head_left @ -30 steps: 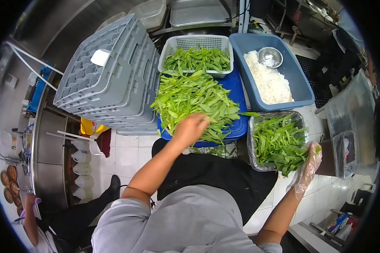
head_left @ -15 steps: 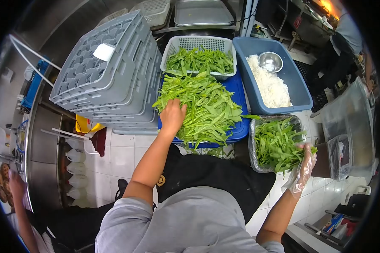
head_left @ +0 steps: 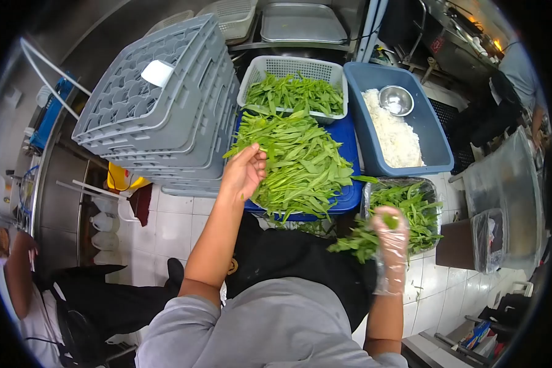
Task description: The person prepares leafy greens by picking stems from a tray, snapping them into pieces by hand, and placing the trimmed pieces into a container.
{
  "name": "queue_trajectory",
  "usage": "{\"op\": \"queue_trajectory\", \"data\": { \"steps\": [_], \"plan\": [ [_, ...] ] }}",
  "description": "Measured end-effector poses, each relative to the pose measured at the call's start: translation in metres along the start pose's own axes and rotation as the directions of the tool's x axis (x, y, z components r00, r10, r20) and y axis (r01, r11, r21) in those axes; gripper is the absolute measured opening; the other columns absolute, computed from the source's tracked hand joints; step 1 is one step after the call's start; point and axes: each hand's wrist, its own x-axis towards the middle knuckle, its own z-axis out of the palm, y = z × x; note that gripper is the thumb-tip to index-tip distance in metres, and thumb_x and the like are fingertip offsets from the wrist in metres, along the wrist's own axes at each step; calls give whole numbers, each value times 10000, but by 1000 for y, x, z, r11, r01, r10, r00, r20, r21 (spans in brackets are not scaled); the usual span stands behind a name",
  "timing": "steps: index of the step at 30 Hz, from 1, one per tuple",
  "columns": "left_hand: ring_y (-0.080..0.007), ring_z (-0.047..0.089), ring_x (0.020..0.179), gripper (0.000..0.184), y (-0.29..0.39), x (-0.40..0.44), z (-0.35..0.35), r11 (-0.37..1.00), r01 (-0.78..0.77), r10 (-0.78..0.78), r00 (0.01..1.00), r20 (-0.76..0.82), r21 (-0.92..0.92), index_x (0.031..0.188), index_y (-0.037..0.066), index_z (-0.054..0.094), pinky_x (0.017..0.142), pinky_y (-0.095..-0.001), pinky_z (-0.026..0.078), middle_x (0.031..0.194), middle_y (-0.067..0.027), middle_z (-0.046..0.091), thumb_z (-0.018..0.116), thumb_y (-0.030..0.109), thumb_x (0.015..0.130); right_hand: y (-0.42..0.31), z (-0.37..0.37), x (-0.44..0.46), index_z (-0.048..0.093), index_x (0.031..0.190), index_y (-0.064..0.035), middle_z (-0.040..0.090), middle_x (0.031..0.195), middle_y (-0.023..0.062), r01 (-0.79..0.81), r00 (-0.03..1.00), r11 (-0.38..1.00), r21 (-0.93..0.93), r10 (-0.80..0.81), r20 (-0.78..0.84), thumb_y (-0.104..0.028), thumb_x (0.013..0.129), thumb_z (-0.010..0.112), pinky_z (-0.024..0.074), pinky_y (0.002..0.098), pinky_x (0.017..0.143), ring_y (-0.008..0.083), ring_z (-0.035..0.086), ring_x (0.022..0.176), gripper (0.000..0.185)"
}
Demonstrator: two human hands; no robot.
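A large heap of long-leaved greens, which look like water spinach [head_left: 303, 165], lies on a blue lid [head_left: 348, 195] in front of me. At the heap's left edge is my bare left hand [head_left: 245, 172], palm turned inward and fingers curled together. What its fingertips pinch, if anything, is too small to make out. My right hand [head_left: 391, 236], in a clear plastic glove, is closed around a bunch of water spinach [head_left: 357, 241]. Leaves stick out to its left. Behind that hand stands a plastic-lined bin [head_left: 440, 211] full of more cut greens.
A white basket [head_left: 343, 92] of greens stands behind the heap. To its right, a blue-grey tub [head_left: 438, 138] holds white rice-like food and a metal bowl [head_left: 396, 100]. Stacked grey dish racks [head_left: 184, 116] rise at left. Other people work at far left and far right.
My right hand has moved left from the bin's right side, carrying a bunch of greens. My left hand has lifted off the heap and turned its palm inward.
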Motion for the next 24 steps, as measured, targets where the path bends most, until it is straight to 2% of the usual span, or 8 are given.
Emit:
{"op": "queue_trajectory", "data": {
  "steps": [1,5,12,15,17,19,22,24],
  "plan": [
    [-110,521,662,154,-7,-2,1,996,49,-46,998,41,-75,875,100,566,556,-254,414,789,-7,582,607,235,938,9,11,7,679,991,-85,674,922,62,239,969,930,-281,-246,9,-108,817,719,492,316,761,183,636,804,180],
    [-120,516,686,171,-39,-17,16,923,243,-202,966,161,-297,888,100,573,565,-257,417,772,10,556,596,258,946,-7,56,22,686,1022,-58,687,936,144,373,926,885,-278,-337,169,-130,793,733,496,338,761,270,651,837,245],
    [-129,597,763,169,-85,-20,26,796,392,-268,911,313,-461,1029,121,584,638,-287,477,819,-14,626,528,274,981,-17,104,47,684,1030,-70,683,1010,171,382,924,860,-339,-347,159,-235,806,727,493,394,799,340,645,915,281],
    [-128,616,791,202,-95,-28,43,901,306,-284,952,114,-309,1071,120,586,694,-305,490,900,-25,661,515,288,985,-18,111,51,682,999,-51,683,967,167,373,928,863,-340,-340,156,-264,816,719,496,371,767,317,650,881,283],
    [-119,604,793,269,-104,-31,27,935,305,-243,923,299,-180,1071,87,612,704,-278,469,924,-27,659,513,321,983,-23,108,51,678,985,-39,681,942,162,268,961,914,-303,-234,145,-243,830,710,494,361,757,284,651,865,258],
    [-104,582,733,251,-94,-43,26,964,265,-259,930,261,12,1009,78,644,659,-251,454,859,-7,643,543,305,972,-8,89,55,686,958,-49,683,907,118,188,978,961,-204,-202,-50,-214,863,689,488,353,752,201,633,862,190],
    [-84,552,677,195,-71,-46,8,894,51,-67,998,19,445,963,64,660,620,-233,442,807,7,627,580,242,954,-11,45,48,669,899,-65,671,862,46,87,936,992,89,-51,-349,-189,894,667,459,315,773,131,593,825,124],
    [-119,585,698,161,-56,-33,-23,650,-195,279,960,7,734,955,33,663,644,-253,463,813,-32,639,605,181,926,-3,6,40,644,892,-66,649,838,19,54,903,991,125,5,-430,-184,904,655,423,284,798,115,564,801,119]
  ]
}}
